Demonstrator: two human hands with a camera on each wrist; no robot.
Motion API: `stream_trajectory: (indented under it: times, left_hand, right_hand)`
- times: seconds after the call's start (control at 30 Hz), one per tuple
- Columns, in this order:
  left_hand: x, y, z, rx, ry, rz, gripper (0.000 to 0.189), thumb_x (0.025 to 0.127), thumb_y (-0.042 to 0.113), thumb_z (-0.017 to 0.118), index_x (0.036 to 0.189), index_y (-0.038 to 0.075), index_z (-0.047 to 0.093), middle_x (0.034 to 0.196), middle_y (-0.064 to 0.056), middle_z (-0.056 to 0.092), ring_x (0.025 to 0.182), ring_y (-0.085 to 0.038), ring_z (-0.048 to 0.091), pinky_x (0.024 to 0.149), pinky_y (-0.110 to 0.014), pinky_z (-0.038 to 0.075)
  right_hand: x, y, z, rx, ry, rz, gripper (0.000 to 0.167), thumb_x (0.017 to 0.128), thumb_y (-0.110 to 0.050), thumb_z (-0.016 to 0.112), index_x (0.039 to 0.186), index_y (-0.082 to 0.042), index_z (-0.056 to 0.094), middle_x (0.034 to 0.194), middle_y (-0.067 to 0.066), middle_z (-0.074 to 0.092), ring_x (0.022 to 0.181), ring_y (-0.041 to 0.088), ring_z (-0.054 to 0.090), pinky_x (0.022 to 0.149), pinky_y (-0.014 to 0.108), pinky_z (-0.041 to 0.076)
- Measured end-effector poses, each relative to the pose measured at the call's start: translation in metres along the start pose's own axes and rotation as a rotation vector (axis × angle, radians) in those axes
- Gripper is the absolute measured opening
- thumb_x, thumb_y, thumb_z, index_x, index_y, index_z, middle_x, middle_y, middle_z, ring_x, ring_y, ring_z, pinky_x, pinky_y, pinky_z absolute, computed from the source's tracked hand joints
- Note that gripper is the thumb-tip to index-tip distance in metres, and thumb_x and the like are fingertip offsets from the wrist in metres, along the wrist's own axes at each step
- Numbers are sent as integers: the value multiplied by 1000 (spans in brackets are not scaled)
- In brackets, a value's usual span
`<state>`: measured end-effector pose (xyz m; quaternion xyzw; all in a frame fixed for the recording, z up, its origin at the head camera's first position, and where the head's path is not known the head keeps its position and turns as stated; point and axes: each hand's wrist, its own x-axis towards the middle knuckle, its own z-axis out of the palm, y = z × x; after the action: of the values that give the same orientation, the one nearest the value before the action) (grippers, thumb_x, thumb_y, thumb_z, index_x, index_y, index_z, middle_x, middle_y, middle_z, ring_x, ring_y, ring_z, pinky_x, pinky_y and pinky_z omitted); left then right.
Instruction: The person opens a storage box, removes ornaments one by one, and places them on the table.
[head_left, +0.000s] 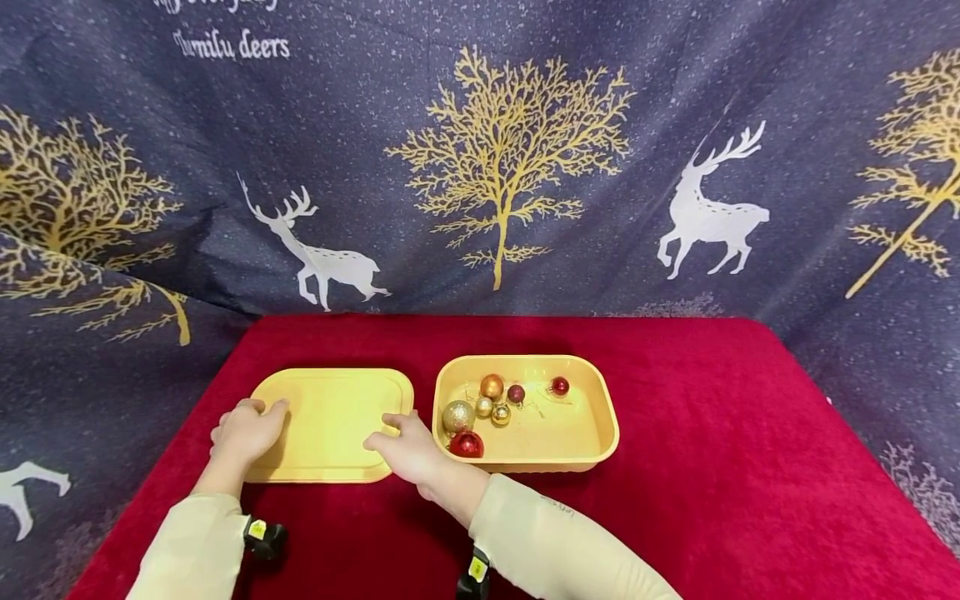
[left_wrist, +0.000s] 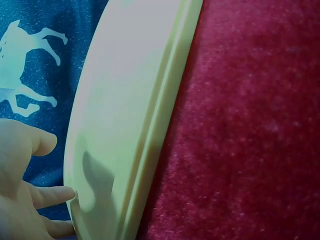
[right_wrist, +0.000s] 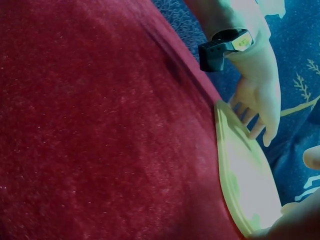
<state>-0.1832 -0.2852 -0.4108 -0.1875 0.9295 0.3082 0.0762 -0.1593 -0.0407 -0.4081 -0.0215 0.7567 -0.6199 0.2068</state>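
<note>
A pale yellow lid [head_left: 330, 425] with rounded corners lies flat on the red cloth, left of a matching yellow box [head_left: 573, 429]. At the lid's left edge is my left hand [head_left: 251, 429], its thumb spread from the fingers; in the left wrist view, the fingertips of that hand [left_wrist: 25, 190] reach the rim. My right hand [head_left: 411, 450] is over the lid's right edge, thumb and fingers spread apart. The right wrist view has the lid [right_wrist: 250, 175] between both hands, the left hand [right_wrist: 257, 105] at its far end with fingers extended.
Inside the box are several Christmas baubles: a large glittery gold one [head_left: 458, 416], a large red one [head_left: 467, 444], an orange one [head_left: 492, 386] and smaller ones. Red cloth [head_left: 697, 442] covers the table. A dark blue hanging [head_left: 577, 275] with deer and trees stands behind.
</note>
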Motion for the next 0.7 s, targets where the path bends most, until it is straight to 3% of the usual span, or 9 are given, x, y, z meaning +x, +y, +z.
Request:
stream_trajectory:
  times: [0.3, 0.5, 0.7]
  left_hand:
    - [-5, 4, 3, 11, -29, -7, 74, 96, 50, 30, 138, -11, 28, 132, -45, 25, 119, -64, 20, 88, -70, 28]
    - [-5, 2, 8, 26, -5, 0, 71, 95, 49, 32, 136, -10, 32, 131, -44, 28, 118, -63, 22, 87, -70, 29]
    - [-5, 2, 15, 38, 12, 9, 68, 94, 46, 37, 133, -10, 36, 128, -44, 30, 116, -62, 24, 85, -69, 29]
  right_hand:
    - [1, 3, 1, -5, 6, -2, 58, 81, -21, 62, 134, -1, 51, 154, 26, 14, 145, 35, 8, 116, 53, 20]
    - [0, 5, 1, -13, 4, 9, 59, 80, -22, 62, 135, -3, 50, 155, 23, 17, 145, 33, 9, 116, 52, 20]
    - [-3, 3, -1, -49, -6, -17, 63, 78, -22, 64, 138, -9, 48, 149, 14, 36, 134, 30, 36, 108, 50, 34]
